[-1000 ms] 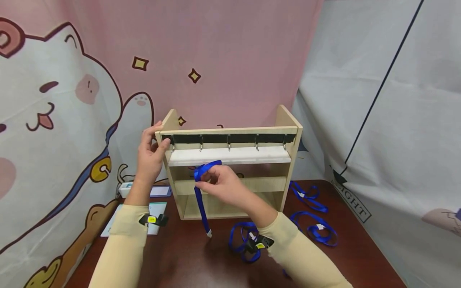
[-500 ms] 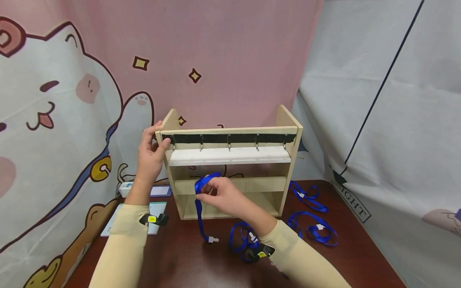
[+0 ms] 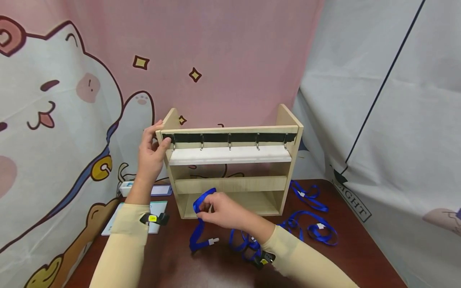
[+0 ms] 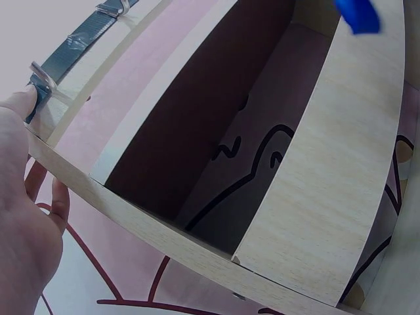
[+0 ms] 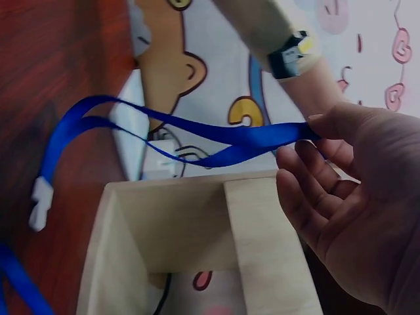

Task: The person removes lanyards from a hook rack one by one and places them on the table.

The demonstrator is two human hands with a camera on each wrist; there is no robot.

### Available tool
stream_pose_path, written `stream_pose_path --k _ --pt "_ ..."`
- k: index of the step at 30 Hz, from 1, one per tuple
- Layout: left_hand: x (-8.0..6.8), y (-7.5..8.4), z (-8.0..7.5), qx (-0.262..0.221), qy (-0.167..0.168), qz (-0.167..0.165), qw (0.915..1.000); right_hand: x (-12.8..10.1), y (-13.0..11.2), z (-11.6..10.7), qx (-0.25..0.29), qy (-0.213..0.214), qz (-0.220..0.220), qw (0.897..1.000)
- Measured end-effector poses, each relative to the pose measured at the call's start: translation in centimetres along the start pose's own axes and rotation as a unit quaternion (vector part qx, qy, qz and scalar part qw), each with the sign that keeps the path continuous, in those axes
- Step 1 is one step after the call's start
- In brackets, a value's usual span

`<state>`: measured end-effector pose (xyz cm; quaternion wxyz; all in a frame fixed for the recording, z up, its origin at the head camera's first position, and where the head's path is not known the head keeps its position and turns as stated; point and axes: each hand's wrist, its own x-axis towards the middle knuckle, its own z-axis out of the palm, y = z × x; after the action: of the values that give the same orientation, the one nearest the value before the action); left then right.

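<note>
Currently the wooden rack [image 3: 230,172] is steadied at its top left corner by the left hand [image 3: 151,154], thumb laid on the front edge and fingers [image 4: 60,200] curled behind. Low before the rack's near left corner, a blue lanyard [image 3: 199,224] is pinched at its loop by the right hand [image 3: 221,210]; its white clip [image 3: 214,241] lies on the surface [image 3: 187,264]. For hanging, the loop is best kept open and lifted squarely to one hook [image 3: 201,142], the rack held firm

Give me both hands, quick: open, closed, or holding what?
Left hand: grips the top left corner of the wooden rack.
Right hand: pinches the blue lanyard, whose clip end lies on the table.
</note>
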<state>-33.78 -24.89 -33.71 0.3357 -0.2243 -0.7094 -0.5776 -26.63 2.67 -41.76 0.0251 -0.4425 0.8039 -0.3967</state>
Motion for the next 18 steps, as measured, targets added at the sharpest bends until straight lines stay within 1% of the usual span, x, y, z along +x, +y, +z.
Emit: stream_pose_path --k 5,8,12,18 --pt "0.0 -0.1 0.0 -0.002 0.0 -0.002 1.0 -0.6 0.9 0.4 -0.064 -0.047 -0.013 0.997" --pt "0.0 -0.2 0.0 -0.004 0.001 -0.003 1.0 -1.1 1.5 0.5 -0.084 -0.073 -0.015 0.994" --pt "0.0 -0.2 0.0 -0.007 0.001 -0.002 1.0 -1.6 2.3 0.9 -0.106 -0.09 -0.026 0.99" --pt "0.0 -0.2 0.1 -0.006 0.004 -0.002 1.0 -2.3 3.2 1.4 -0.158 -0.107 -0.04 0.981"
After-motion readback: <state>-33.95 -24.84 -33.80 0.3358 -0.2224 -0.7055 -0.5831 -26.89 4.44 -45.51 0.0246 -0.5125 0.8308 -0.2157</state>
